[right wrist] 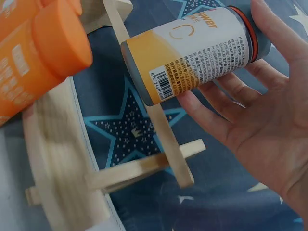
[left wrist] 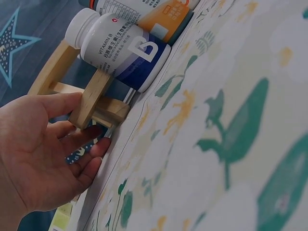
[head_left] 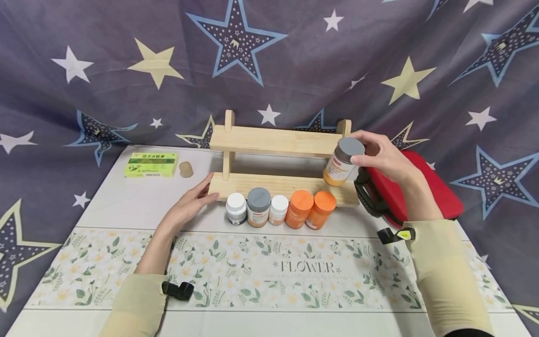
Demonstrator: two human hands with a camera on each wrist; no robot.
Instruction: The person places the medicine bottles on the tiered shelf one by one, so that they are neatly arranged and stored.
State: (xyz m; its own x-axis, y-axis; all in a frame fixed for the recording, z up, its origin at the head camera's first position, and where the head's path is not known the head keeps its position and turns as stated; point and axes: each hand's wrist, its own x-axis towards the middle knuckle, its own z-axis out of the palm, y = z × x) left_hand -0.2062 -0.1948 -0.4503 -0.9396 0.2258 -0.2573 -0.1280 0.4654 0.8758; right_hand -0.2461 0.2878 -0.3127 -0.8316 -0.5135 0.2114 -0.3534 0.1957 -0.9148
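Note:
My right hand holds a grey-capped supplement bottle by its cap, thumb and fingers on opposite sides. The bottle is tilted above the right end of a two-tier wooden rack. In the right wrist view its orange and white label shows a barcode. My left hand grips the left end of the rack's lower board, thumb on the near side. In front of the rack stand a white-capped vitamin B bottle, another grey-capped bottle, a small white bottle and two orange bottles.
A red case with a black handle lies right of the rack. At the back left are a green medicine box and a small brown object. A star-patterned cloth hangs behind the table.

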